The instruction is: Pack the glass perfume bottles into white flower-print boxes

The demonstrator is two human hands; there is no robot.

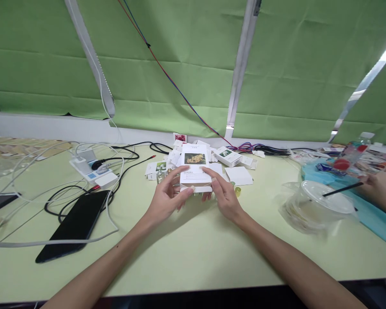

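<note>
White cardboard box [194, 171], upright at the frame's centre just above the pale green bench [193, 253], is clamped between the left hand [167, 197] and right hand [223, 195], each grip closed on a side, seemingly steadying its bottom flap

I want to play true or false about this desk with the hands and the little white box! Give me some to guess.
1. Both hands hold one white cardboard box with a yellow flower picture. True: the left hand and the right hand grip its lower end.
2. The flat black phone lies to the right of the hands. False: it lies to their left, among cables.
3. The wall covering behind the desk is red. False: it is green fabric.
4. A clear round plastic lidded bowl sits to the right of the hands. True.
5. More small white boxes lie behind the held one. True.
</note>
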